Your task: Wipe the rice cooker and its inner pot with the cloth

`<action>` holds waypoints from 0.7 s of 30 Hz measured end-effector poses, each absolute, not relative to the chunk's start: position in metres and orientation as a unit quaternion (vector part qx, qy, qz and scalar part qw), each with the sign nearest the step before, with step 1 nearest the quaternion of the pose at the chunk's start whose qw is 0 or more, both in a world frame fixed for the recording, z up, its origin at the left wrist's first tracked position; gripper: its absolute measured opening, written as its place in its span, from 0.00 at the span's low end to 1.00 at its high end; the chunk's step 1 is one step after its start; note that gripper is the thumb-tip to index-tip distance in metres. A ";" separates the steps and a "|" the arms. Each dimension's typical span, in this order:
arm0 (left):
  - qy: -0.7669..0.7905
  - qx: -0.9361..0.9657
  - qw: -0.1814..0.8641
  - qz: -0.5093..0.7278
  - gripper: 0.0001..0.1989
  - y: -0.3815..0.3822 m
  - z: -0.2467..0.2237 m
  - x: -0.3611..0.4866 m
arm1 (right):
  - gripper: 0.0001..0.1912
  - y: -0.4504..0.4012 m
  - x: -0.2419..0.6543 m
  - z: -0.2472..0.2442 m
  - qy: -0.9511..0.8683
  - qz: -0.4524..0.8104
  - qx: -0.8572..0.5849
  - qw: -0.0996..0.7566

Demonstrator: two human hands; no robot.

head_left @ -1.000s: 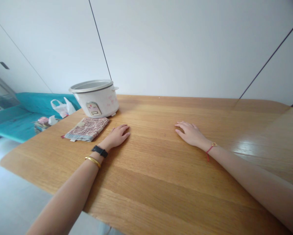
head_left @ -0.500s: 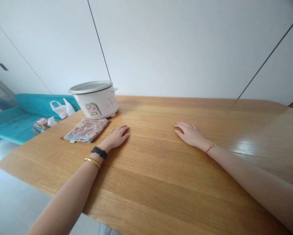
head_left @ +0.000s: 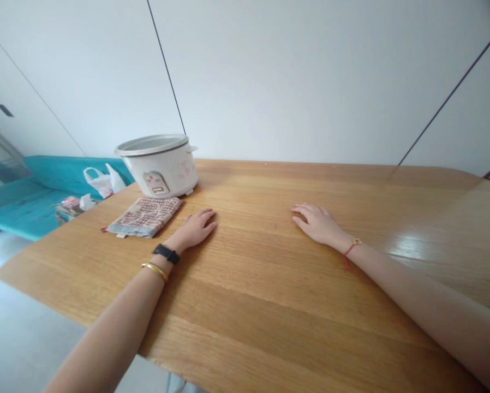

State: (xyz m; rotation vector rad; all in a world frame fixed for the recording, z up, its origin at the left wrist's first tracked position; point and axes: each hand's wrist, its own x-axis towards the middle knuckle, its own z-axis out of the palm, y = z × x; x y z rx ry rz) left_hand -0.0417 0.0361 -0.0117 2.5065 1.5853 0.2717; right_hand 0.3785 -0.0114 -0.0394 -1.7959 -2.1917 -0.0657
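My left hand (head_left: 193, 229) lies flat on the wooden table (head_left: 253, 284), palm down and holding nothing. It is just to the right of a folded pink-and-grey checked cloth (head_left: 144, 216), close to but not touching it. Behind the cloth stands a white rice cooker (head_left: 159, 177) with a floral print and a front switch panel; it has no lid and its grey rim shows. My right hand (head_left: 316, 225) rests palm down further right, fingers slightly curled, with nothing near it.
A teal cushioned bench (head_left: 36, 202) lies beyond the table's left edge, with a white plastic bag (head_left: 101, 183) and some small items on it. White cabinet doors (head_left: 294, 82) stand behind the table. Pale floor shows below the near left edge.
The head view has tilted slightly. Both hands, the cloth and the rice cooker stay in the same places.
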 end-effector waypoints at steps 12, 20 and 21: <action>0.533 0.837 0.082 0.088 0.33 0.035 -0.010 -0.040 | 0.21 -0.013 0.377 -0.037 -0.762 -0.019 -0.629 0.149; 0.532 0.839 0.080 0.087 0.33 0.035 -0.011 -0.040 | 0.21 -0.011 0.379 -0.041 -0.764 -0.026 -0.626 0.155; 0.532 0.838 0.080 0.086 0.33 0.035 -0.011 -0.040 | 0.21 -0.011 0.379 -0.041 -0.764 -0.027 -0.625 0.157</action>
